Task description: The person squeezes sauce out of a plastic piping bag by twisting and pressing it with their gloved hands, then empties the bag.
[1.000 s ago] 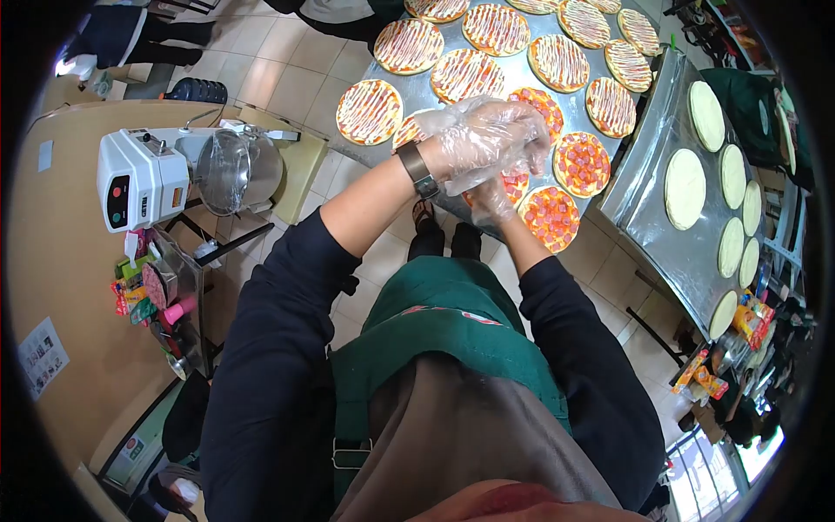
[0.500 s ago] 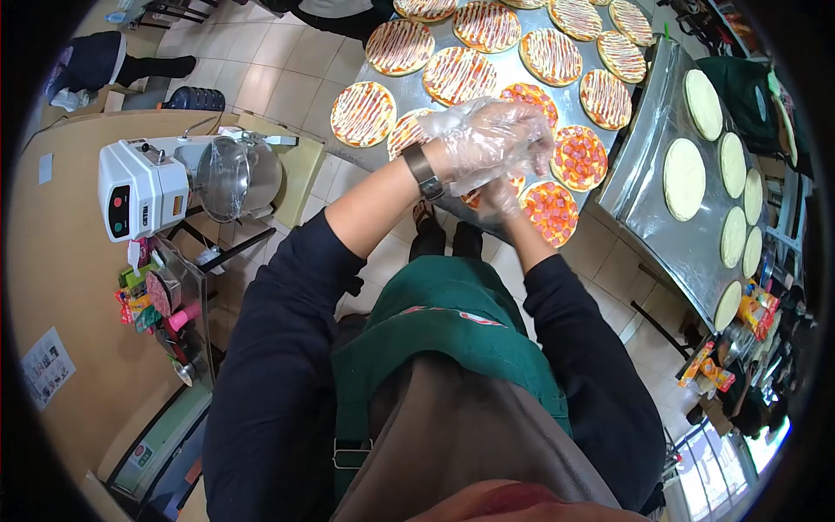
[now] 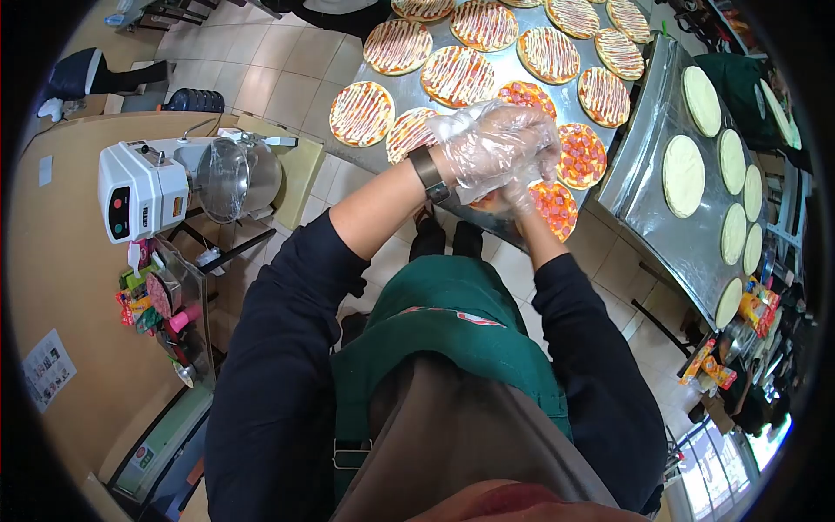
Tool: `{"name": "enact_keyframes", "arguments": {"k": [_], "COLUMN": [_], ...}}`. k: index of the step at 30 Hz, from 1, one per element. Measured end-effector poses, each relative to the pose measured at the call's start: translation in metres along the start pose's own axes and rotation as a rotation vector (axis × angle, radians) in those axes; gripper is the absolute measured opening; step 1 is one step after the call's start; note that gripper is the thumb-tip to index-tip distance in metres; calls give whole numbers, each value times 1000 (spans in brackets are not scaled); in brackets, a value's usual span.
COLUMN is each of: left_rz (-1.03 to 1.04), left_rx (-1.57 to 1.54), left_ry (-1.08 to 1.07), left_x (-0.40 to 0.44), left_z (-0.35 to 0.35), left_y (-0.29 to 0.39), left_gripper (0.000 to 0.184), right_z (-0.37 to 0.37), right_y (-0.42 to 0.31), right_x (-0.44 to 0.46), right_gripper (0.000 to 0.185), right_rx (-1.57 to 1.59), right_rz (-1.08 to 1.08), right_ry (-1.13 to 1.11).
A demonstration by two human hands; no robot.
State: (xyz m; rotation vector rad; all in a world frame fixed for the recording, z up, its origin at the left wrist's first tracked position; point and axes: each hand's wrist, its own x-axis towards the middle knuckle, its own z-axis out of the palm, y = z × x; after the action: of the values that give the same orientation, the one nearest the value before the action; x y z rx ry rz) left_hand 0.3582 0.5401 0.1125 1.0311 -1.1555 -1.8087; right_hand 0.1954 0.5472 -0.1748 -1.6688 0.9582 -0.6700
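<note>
My left hand [image 3: 504,148], in a clear plastic glove with a dark watch at the wrist, is held over the pizzas. Its fingers are curled in, and whatever is in them is hidden. Close against it is my right hand [image 3: 519,189], also gloved, its fingers largely covered by the left. Beneath the hands lie pizzas topped with diced pink meat, among them one pizza [image 3: 580,157] to the right and another [image 3: 555,211] by my right wrist. Just left of my hands is a pizza with striped sauce [image 3: 410,133], partly covered.
Several more striped pizzas [image 3: 458,76] cover the metal table [image 3: 383,157]. On the right, a second metal table [image 3: 639,174] carries plain dough rounds [image 3: 684,177]. A mixer [image 3: 143,191] with a metal bowl stands at left. Another person's leg [image 3: 130,78] shows at upper left.
My left and right hands have drawn closer together, the right moving up beside the left. More of the left glove's back faces me. The pizzas remain in place.
</note>
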Motion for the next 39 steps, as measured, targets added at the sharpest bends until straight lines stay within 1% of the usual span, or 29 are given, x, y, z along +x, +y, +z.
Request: {"name": "enact_keyframes", "arguments": {"k": [1,2,3,4,5,8,9,10,12,13,15,16,18,19,20,22,25,30,32,34,36,38,39], "left_rz": [30,30,68,107,109,-58,10,8,-67,-70,25,26,129,118,119,22,-18,52,72,32,10,-12,-14], "left_rx": [-162,-165,-37,93,94,-38,-27,-26,-52,-53,-141,-141,161,82,83,-136,-157,-106,-96,-180,-164,-146,-192], "left_ry": [-19,-17,6,27,25,-23,-49,-50,-27,-30,-54,-53,-31,-58,-60,-99,-91,-116,-115,-142,-116,-94,-75], "left_x": [3,4,5,5,5,-4,-3,-4,-6,-3,7,10,14,14,13,9,6,15,16,13,10,7,6], "left_z": [1,3,5,6,6,6,4,5,8,8,8,8,9,9,9,11,13,15,16,16,14,11,9], "left_y": [-6,-5,-3,0,3,11,2,5,12,6,-10,-11,-10,-13,-12,-11,-10,-20,-23,-21,-20,-17,-16], "left_gripper": [20,20,21,21,21,21,21,21,21,21,20,20,19,18,18,17,18,19,20,19,19,19,19], "right_z": [-17,-31,-41,-42,-35,10,23,30,22,9,-22,-35,-45,-36,-27,1,11,-40,-32,-9,6,4,-3], "right_y": [-11,-27,-39,-42,-38,-15,-9,-6,4,4,-10,-18,-29,-23,-15,-1,10,-23,-18,-6,4,5,6], "right_x": [10,17,21,19,13,-17,-25,-28,-23,-15,-1,3,4,-3,-8,-23,-25,-9,-15,-25,-28,-21,-14], "right_gripper": [36,36,36,36,37,37,37,37,38,38,39,39,39,40,40,41,42,43,44,45,46,47,47], "right_rx": [141,253,328,340,320,190,145,132,162,211,343,390,450,435,432,411,413,518,505,479,473,500,510], "right_rz": [65,114,145,148,144,97,77,70,60,74,114,134,151,141,137,124,104,126,116,105,91,60,20], "right_ry": [41,67,90,89,74,9,-10,-11,25,68,148,175,211,213,215,210,225,295,291,276,262,267,282]}}
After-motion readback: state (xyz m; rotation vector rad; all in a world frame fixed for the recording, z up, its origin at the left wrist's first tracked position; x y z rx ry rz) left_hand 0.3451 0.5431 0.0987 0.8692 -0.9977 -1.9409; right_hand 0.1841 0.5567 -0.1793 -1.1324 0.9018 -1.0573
